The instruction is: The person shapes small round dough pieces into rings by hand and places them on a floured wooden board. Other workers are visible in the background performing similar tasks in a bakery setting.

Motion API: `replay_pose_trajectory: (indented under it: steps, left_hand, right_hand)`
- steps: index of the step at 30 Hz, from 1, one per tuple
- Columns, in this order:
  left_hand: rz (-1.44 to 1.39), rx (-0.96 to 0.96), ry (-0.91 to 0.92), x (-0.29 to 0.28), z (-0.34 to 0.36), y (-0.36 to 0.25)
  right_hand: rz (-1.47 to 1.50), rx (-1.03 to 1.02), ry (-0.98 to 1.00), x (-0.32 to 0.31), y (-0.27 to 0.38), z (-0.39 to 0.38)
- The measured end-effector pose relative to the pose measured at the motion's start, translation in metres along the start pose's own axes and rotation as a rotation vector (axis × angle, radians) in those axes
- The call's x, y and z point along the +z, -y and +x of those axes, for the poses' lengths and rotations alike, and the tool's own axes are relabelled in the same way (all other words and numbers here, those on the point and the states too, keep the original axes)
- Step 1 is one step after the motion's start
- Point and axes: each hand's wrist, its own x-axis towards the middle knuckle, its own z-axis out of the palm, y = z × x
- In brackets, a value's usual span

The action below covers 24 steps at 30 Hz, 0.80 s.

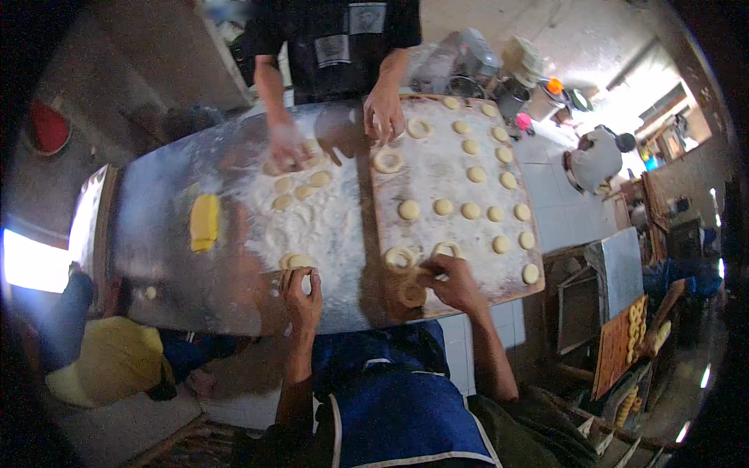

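My left hand (303, 292) has its fingers curled at the near edge of the flour patch (289, 230), just below pale dough rounds (296, 260); what they hold is unclear. My right hand (452, 285), fingers bent together, is over the near part of a floured board (452, 191), beside dough rings (399, 257); its fingertips hide whatever they grip. Several small dough discs (470, 210) lie spaced over that board, with more rings (388, 161) toward its far left. A yellow block (204, 222) rests on the metal tabletop (156, 257) left of the flour.
Across the table stands a co-worker (335, 54), hands over flour and board. Another person (109, 359) is at lower left, another (594, 160) crouches far right. At right, an arm (669, 304) reaches to a wooden tray (612, 347) of dough rings beside a metal stand (620, 265). Buckets (511, 97) sit behind.
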Motion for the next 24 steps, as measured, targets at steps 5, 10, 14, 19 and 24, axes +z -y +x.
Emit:
replay_pose_trajectory:
  steps: [5,10,14,19,24]
  left_hand:
    - [-0.006,-0.065,-0.048,-0.031,-0.015,0.042]
    - [-0.27,-0.197,-0.023,-0.025,-0.001,0.034]
    - [-0.358,-0.283,0.041,-0.007,0.022,0.014]
    - [-0.705,-0.498,0.216,0.004,0.029,-0.01]
    - [-1.102,-0.557,0.224,0.024,0.023,-0.03]
  right_hand:
    - [-0.273,-0.232,0.044,0.16,0.029,0.138]
    - [-0.553,-0.234,0.051,0.19,0.03,0.159]
    - [0.236,0.02,0.224,0.168,0.04,0.128]
    - [0.431,0.14,-0.008,0.154,0.061,0.098]
    - [0.434,0.032,0.107,0.12,0.069,0.074]
